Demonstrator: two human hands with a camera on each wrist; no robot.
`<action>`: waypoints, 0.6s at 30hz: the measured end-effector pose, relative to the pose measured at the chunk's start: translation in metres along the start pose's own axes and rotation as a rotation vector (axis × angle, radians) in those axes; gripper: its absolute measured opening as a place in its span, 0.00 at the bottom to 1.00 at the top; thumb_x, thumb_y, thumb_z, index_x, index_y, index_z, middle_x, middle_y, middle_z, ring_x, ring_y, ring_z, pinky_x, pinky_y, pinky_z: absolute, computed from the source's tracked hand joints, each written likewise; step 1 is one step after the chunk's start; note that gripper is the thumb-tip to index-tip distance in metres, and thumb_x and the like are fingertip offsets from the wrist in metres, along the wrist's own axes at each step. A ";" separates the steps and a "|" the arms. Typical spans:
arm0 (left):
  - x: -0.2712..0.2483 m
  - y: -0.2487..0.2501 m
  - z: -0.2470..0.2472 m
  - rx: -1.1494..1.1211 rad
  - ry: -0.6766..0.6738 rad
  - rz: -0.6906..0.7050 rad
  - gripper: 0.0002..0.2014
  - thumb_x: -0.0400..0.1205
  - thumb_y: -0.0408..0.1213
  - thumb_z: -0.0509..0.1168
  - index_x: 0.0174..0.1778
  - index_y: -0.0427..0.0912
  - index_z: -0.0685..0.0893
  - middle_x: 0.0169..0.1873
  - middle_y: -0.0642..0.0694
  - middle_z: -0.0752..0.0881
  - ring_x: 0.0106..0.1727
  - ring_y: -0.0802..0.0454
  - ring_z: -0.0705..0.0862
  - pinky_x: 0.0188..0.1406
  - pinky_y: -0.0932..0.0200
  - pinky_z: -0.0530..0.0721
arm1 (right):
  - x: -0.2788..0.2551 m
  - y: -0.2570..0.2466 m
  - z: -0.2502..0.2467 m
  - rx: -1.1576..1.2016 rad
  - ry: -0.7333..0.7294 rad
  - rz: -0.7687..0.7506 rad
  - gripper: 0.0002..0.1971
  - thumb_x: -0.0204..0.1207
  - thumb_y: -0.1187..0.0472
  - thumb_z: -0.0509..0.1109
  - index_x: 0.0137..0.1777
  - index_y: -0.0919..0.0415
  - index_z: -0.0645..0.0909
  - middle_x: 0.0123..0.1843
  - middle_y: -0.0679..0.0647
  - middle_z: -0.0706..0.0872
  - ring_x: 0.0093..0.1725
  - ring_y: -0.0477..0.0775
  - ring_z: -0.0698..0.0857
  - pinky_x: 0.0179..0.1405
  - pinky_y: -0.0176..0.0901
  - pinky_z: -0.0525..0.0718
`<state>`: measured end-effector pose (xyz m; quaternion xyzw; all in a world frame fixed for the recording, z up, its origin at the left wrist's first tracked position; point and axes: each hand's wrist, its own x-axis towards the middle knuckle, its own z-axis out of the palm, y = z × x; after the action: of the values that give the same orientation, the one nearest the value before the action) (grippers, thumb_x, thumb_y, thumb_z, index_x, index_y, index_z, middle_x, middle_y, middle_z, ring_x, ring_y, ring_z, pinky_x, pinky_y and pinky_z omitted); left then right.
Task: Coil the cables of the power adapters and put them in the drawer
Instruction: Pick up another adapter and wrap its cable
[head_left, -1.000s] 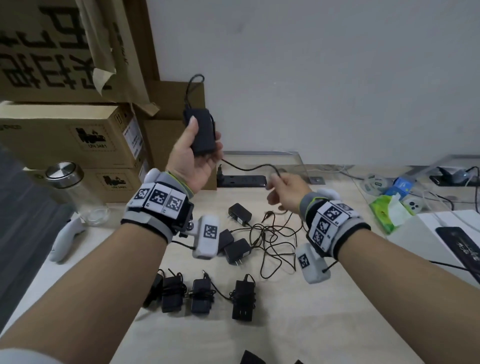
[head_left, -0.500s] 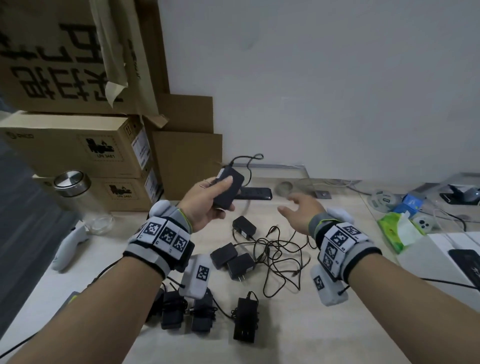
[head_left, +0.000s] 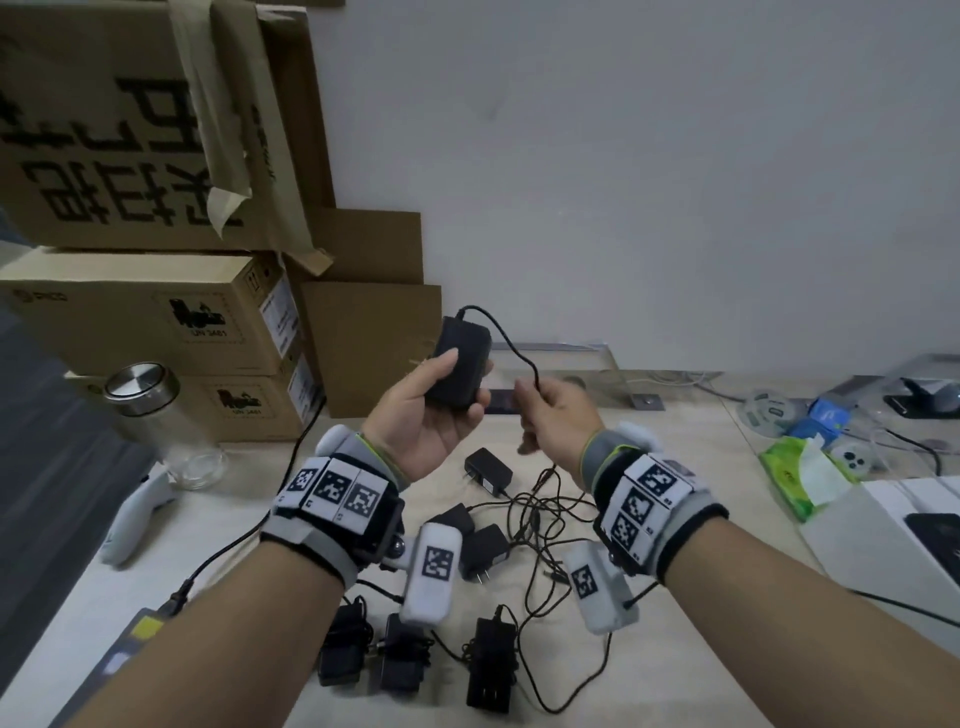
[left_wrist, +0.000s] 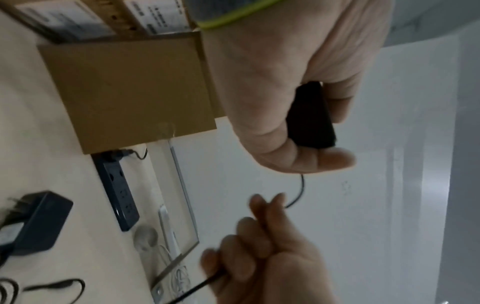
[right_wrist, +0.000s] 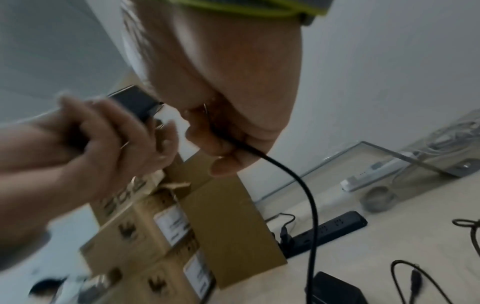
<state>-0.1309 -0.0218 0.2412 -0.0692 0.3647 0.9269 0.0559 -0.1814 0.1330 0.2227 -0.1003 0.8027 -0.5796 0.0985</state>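
My left hand (head_left: 464, 385) is raised over the table and grips a black power adapter (head_left: 461, 358), thumb on its face. Its thin black cable (head_left: 511, 344) arcs from the top of the adapter to my right hand (head_left: 531, 397), which pinches it close by. The left wrist view shows the adapter (left_wrist: 309, 117) in the palm and the cable (left_wrist: 298, 193) running to the right fingers (left_wrist: 267, 205). In the right wrist view the cable (right_wrist: 298, 185) hangs down from the pinch. Below lie loose adapters (head_left: 488, 473) in tangled cables (head_left: 545, 519), and three coiled adapters (head_left: 491, 667) nearer me. No drawer is in view.
Stacked cardboard boxes (head_left: 156, 312) fill the back left. A glass jar with a metal lid (head_left: 156, 415) and a white controller (head_left: 135, 519) stand left. A black power strip (right_wrist: 337, 228) lies by the wall. A green tissue pack (head_left: 800, 473) and a white box (head_left: 883, 535) sit right.
My right hand let go of the cable, hung open half a second ago, and now pinches it again nearer the adapter. My left hand dipped, then rose with the adapter.
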 end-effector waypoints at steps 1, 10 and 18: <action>0.002 -0.001 0.000 -0.036 0.014 0.017 0.27 0.75 0.42 0.66 0.68 0.32 0.77 0.51 0.38 0.83 0.36 0.49 0.86 0.30 0.64 0.86 | -0.002 0.004 0.003 -0.106 -0.030 -0.017 0.15 0.85 0.53 0.59 0.38 0.55 0.79 0.28 0.50 0.74 0.25 0.48 0.76 0.34 0.51 0.83; 0.009 -0.005 -0.001 -0.011 0.005 -0.074 0.16 0.86 0.34 0.57 0.66 0.29 0.77 0.54 0.31 0.84 0.34 0.47 0.86 0.34 0.60 0.89 | -0.001 0.002 0.009 -0.864 -0.292 0.014 0.11 0.84 0.54 0.57 0.53 0.57 0.79 0.56 0.54 0.85 0.57 0.59 0.83 0.56 0.45 0.79; 0.022 0.009 -0.031 1.305 0.204 0.145 0.13 0.77 0.34 0.73 0.56 0.42 0.82 0.45 0.41 0.89 0.41 0.48 0.90 0.42 0.55 0.89 | -0.007 -0.022 -0.015 -0.823 -0.282 -0.097 0.15 0.79 0.45 0.66 0.36 0.52 0.82 0.32 0.46 0.81 0.36 0.49 0.82 0.33 0.40 0.75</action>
<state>-0.1509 -0.0480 0.2211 -0.0836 0.8584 0.5061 -0.0111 -0.1783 0.1420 0.2488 -0.2469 0.9398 -0.1962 0.1317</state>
